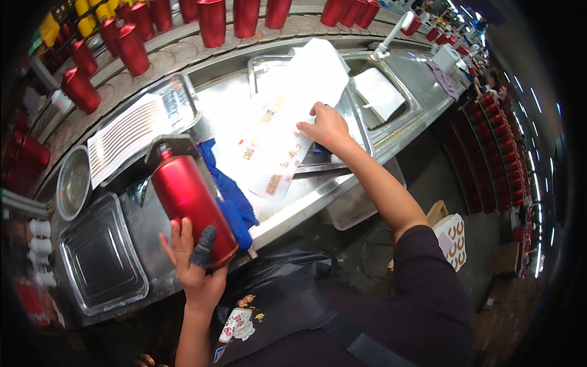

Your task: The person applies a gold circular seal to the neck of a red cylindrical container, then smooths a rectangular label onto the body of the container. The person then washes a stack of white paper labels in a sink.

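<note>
A glossy red metal bottle (pixel 192 202) lies tilted, its narrow neck at a dark metal bracket (pixel 170 142). My left hand (pixel 199 270) supports its lower end, with a dark grey knitted finger cover on one finger. Crumpled blue cloth (pixel 234 202) lies along the bottle's right side. Over a translucent decal sheet (pixel 282 137) with small gold and coloured prints, my right hand (pixel 328 124) has its thumb and finger bent down; whether they pinch anything is unclear. Glare washes out much of the sheet. A white sheet (pixel 321 69) is above it.
A striped sheet (pixel 128 137) lies across a metal tray (pixel 176 101), beside a metal bowl (pixel 73 183). Another tray (pixel 103 252) sits at lower left. Red bottles (pixel 211 23) stand on the conveyor (pixel 293 30). A sink (pixel 408 112) with a white faucet (pixel 392 34) holds white paper (pixel 378 94).
</note>
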`<state>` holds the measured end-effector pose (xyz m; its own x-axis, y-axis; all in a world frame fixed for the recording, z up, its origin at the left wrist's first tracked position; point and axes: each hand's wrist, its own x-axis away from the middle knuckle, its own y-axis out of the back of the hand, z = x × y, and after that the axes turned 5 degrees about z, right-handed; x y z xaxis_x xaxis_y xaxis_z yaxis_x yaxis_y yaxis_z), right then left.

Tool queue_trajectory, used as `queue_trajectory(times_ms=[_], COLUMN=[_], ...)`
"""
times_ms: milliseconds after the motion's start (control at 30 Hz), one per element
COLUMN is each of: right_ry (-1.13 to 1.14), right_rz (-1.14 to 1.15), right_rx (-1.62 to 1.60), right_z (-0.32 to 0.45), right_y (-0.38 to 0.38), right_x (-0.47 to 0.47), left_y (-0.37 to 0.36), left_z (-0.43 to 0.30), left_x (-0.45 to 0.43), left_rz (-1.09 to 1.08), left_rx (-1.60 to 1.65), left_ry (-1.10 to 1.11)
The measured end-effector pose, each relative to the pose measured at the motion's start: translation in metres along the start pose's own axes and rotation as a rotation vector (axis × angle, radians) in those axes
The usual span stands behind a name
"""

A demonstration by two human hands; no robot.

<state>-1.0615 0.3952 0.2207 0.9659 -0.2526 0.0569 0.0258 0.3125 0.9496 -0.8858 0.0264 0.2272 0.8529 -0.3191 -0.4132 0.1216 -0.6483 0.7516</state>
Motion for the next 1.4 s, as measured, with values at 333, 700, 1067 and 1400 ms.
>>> queue_trajectory(times_ms=[333,700,1067,1400], right_ry=[-0.138,-0.387,-0.44,-0.426], right_rz=[-0.031,-0.141,0.045,-0.454], right_rx=[0.132,0.169,0.045,-0.003], right_z=[-0.043,-0.076,-0.117,-0.125], right_y=[0.022,0.038,0.04,0.028], right_x=[-0.079,-0.152,-0.168,-0.156], left_y=[0.001,-0.002,0.0,-0.002], left_z=[0.0,-0.002,0.001,0.007], left_x=[0.001,0.004,0.002,0.003], left_rz=[0.042,0.034,0.041,0.035], left_rx=[-0.036,-0.026,-0.024,0.011], left_ry=[0.013,0.073,0.015,-0.011])
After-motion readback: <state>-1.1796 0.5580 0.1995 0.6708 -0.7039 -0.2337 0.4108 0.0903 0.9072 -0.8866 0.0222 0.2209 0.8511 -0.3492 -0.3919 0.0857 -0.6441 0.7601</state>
